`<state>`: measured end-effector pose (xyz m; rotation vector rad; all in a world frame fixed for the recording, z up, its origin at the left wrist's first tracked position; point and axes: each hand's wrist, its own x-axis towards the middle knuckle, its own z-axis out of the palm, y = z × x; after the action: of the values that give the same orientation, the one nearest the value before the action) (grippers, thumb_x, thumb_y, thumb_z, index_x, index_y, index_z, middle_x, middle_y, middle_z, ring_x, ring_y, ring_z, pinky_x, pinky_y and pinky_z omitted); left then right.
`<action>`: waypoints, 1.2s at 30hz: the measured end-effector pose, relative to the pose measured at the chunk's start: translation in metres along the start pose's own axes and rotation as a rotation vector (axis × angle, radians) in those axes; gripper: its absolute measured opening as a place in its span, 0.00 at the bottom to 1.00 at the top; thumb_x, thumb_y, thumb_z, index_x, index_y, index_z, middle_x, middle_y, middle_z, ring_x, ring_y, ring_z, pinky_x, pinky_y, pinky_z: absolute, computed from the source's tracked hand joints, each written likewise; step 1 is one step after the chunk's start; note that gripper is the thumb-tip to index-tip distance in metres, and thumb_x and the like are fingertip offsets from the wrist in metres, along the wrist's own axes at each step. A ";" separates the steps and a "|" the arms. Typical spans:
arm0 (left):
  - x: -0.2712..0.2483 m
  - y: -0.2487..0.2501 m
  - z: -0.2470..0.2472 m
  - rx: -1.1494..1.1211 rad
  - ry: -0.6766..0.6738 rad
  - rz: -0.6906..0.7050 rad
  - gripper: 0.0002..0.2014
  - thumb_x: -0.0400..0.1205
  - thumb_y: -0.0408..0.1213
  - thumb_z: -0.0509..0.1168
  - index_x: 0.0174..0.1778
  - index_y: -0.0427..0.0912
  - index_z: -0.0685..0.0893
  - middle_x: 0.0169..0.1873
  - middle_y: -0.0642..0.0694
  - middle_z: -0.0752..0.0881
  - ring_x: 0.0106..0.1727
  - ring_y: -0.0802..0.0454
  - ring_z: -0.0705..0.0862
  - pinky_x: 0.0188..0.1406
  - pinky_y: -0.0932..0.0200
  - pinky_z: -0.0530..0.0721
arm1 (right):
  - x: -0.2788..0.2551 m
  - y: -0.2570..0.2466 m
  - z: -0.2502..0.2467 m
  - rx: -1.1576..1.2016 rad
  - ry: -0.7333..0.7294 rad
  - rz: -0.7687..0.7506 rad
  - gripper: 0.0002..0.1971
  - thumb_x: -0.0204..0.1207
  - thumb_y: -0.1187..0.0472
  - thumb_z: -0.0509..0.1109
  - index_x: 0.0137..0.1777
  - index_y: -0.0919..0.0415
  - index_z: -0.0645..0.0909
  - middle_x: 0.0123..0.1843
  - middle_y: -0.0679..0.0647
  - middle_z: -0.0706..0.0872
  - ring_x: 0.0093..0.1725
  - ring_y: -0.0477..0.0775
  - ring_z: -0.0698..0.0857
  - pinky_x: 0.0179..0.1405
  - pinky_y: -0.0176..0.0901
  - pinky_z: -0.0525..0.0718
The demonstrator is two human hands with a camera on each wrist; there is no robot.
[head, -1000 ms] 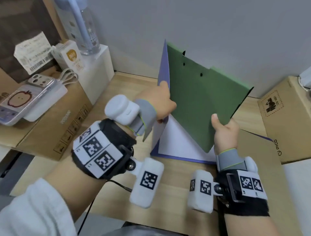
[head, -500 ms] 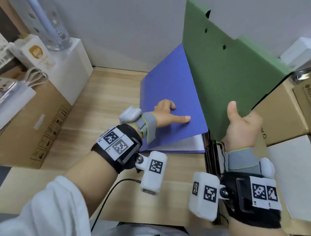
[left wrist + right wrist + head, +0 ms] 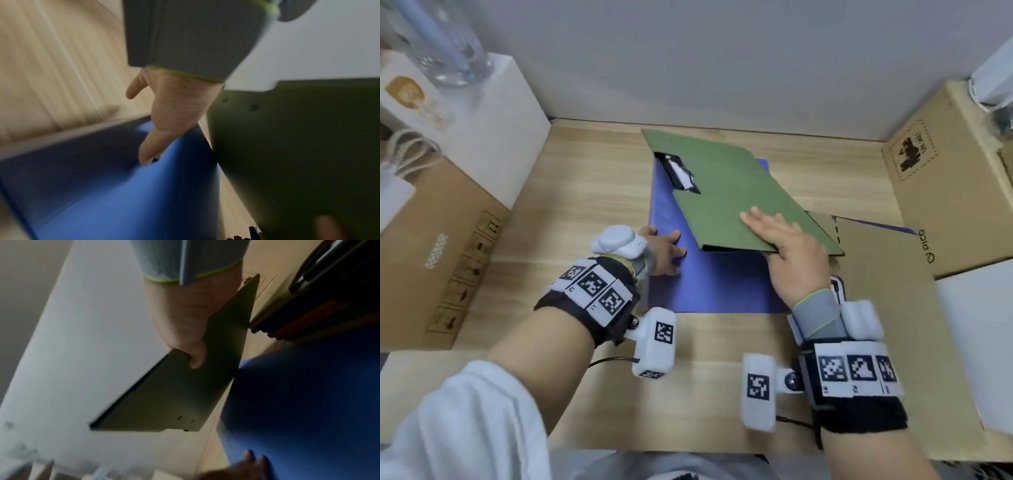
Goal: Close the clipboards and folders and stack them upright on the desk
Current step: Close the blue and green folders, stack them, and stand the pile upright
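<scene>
Now | right hand (image 3: 789, 253) grips green folder (image 3: 729, 192), thumb under | left hand (image 3: 664, 251) flat, fingers straight, on blue folder (image 3: 709, 284) | green one may slip off sideways

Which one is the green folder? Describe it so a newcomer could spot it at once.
On the wooden desk, a closed blue folder lies flat at the centre. The green folder sits skewed across its far right part, under the right hand. It is the only green item and has a dark cutout near its far left corner.

Closed green folder (image 3: 726, 192) tilted over closed blue folder (image 3: 709, 284)
</scene>
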<state>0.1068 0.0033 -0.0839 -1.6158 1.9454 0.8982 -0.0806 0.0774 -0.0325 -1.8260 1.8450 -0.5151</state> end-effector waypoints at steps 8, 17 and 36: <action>-0.001 -0.049 0.004 -0.624 0.080 -0.039 0.17 0.70 0.30 0.64 0.52 0.27 0.86 0.46 0.40 0.89 0.48 0.51 0.87 0.51 0.66 0.81 | 0.009 0.001 0.064 -0.357 -0.503 0.097 0.30 0.77 0.57 0.67 0.78 0.43 0.64 0.84 0.47 0.62 0.81 0.60 0.65 0.75 0.52 0.69; 0.011 -0.052 0.008 -1.249 0.185 -0.207 0.07 0.80 0.30 0.63 0.40 0.45 0.73 0.28 0.45 0.69 0.23 0.49 0.70 0.15 0.67 0.69 | 0.017 0.043 0.059 0.170 -0.089 0.435 0.26 0.77 0.56 0.68 0.75 0.52 0.71 0.84 0.56 0.61 0.84 0.56 0.58 0.82 0.50 0.58; -0.037 -0.011 -0.018 -1.415 0.290 0.095 0.05 0.75 0.27 0.68 0.44 0.40 0.81 0.27 0.47 0.89 0.24 0.54 0.87 0.32 0.57 0.89 | 0.003 0.043 0.051 0.587 -0.123 0.580 0.22 0.77 0.64 0.67 0.71 0.61 0.74 0.74 0.57 0.76 0.63 0.50 0.77 0.63 0.35 0.72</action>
<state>0.1265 0.0143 -0.0474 -2.3927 1.4917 2.5292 -0.0858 0.0800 -0.0996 -0.8745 1.7783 -0.6173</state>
